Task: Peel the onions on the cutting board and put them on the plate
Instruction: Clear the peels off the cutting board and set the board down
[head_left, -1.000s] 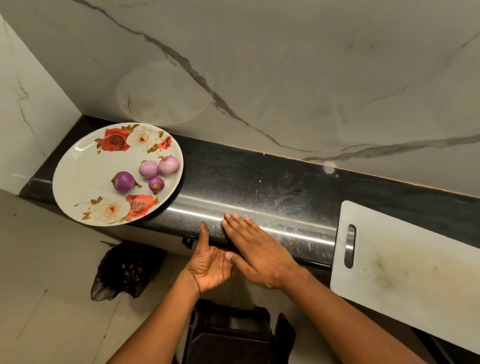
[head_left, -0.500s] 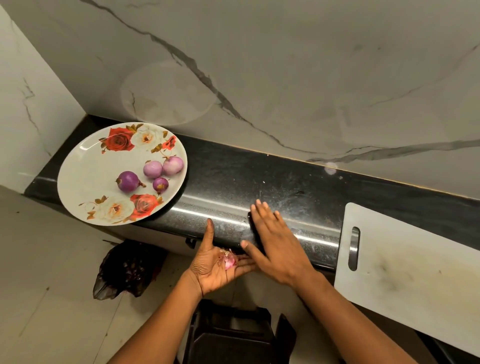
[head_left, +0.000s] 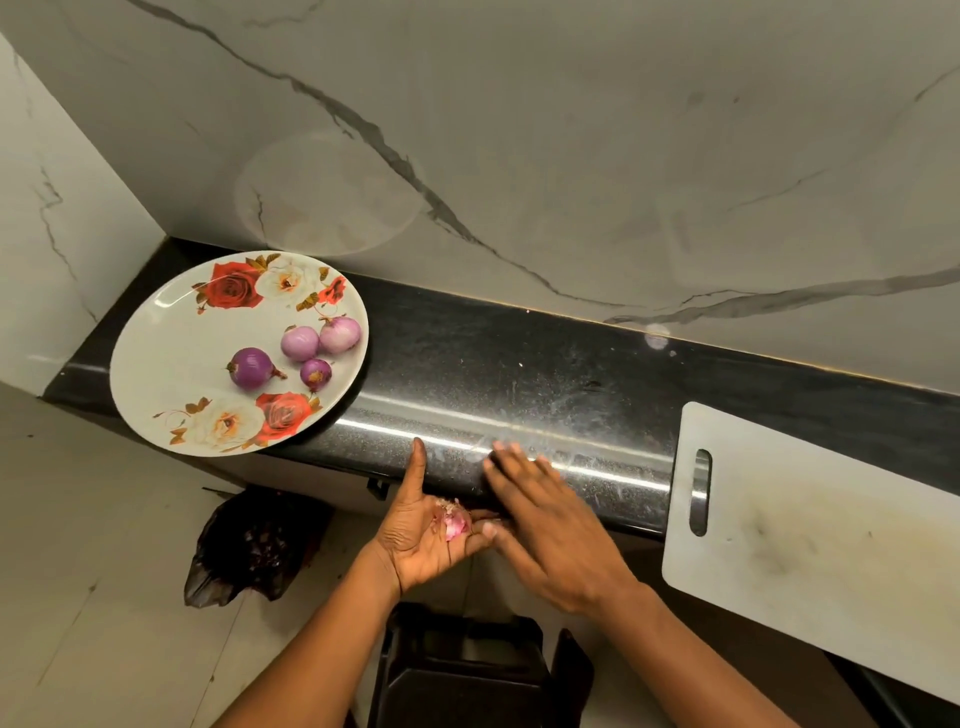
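Held light, papery onion peel (head_left: 453, 522) in a cupped, unclenched left hand (head_left: 426, 540); laid the right hand (head_left: 545, 525) flat, fingers straight, just beside. Counted four peeled onions (head_left: 300, 343) on the plate (head_left: 171, 364) beyond the left thumb: slick, firm, probably best cradled whole.

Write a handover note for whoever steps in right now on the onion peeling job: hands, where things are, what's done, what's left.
Left hand: open, palm up at the counter edge, cupping pink peel scraps.
Right hand: open, fingers flat on the black counter beside the left palm.
Things: four onions lie on the plate, apparently peeled. The cutting board at right holds no onions.
Done: peeling and plating look finished.
Left: probably only discarding the scraps, perhaps into the black bag on the floor.
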